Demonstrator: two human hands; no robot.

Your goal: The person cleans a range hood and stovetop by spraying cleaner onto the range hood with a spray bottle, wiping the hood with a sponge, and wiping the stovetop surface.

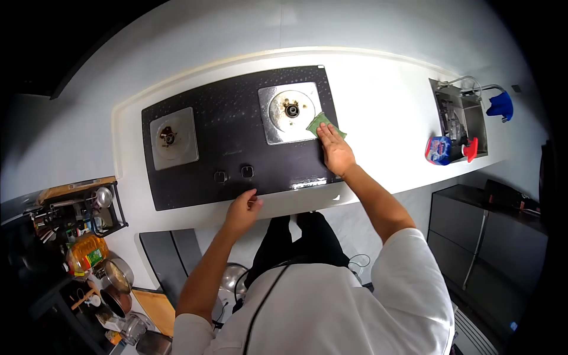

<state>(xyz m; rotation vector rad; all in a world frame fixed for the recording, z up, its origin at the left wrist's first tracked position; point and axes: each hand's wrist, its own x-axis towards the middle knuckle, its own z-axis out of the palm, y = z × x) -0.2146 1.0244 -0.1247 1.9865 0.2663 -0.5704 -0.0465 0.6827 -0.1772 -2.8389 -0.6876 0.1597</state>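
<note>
My right hand (336, 152) presses a green cloth or pad (319, 123) down with its fingers, at the right edge of the black cooktop (231, 124). The pad touches the lower right corner of the right burner's square metal plate (273, 131), which has brown stains around its centre. My left hand (244, 211) hovers by the cooktop's front edge, fingers curled and nothing seen in them, just below two control knobs (247, 171). Further left lies the other burner plate (188, 152), with brown residue at its middle.
On the right, a spray bottle (438, 150) with a red trigger lies beside the sink (480, 125), whose faucet holds a blue cloth (500, 106). A rack (121, 204), an oil bottle (89, 254) and pots stand at the lower left. White counter (378, 112) surrounds the cooktop.
</note>
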